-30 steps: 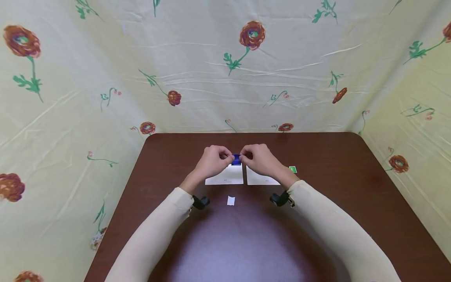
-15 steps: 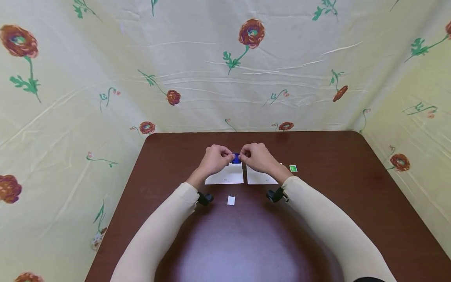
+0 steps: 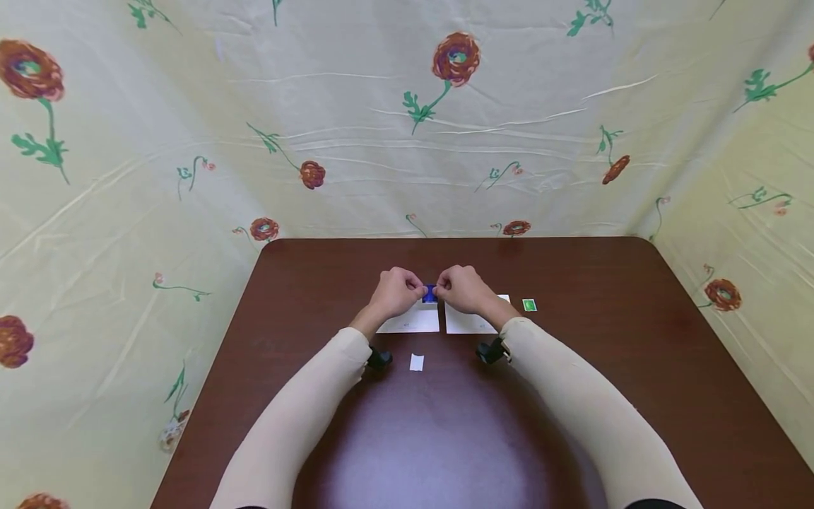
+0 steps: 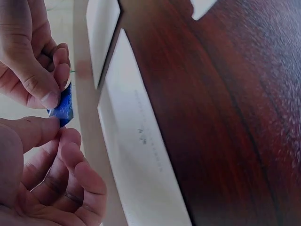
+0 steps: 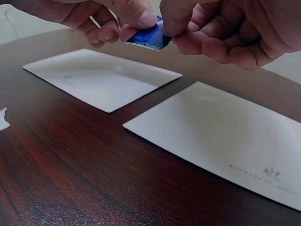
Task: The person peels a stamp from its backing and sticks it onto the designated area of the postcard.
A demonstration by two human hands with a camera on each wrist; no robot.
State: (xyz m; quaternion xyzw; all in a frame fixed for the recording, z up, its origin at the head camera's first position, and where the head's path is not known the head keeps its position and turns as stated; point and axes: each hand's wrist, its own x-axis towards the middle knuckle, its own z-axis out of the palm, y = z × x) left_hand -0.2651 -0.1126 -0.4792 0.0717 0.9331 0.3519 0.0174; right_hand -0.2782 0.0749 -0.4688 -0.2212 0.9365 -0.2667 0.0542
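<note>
A small blue stamp with a notched white edge is held up between both hands, above the inner top corner of the left white envelope. My left hand pinches one side of the stamp between thumb and fingertip. On the opposite side, thumb and finger of my right hand grip it too. In the right wrist view the stamp looks slightly bent and hangs clear of the table. The right envelope lies beside the left one, partly covered by my right hand and wrist.
A green stamp lies right of the right envelope. Nearer to me is a small white paper scrap on the dark brown table. Floral cloth hangs behind the table and along both sides.
Both hands, still pinching the blue stamp, have come slightly lower in the head view and a little to the right. The forearms have drawn closer together. Envelopes and green stamp stay put.
</note>
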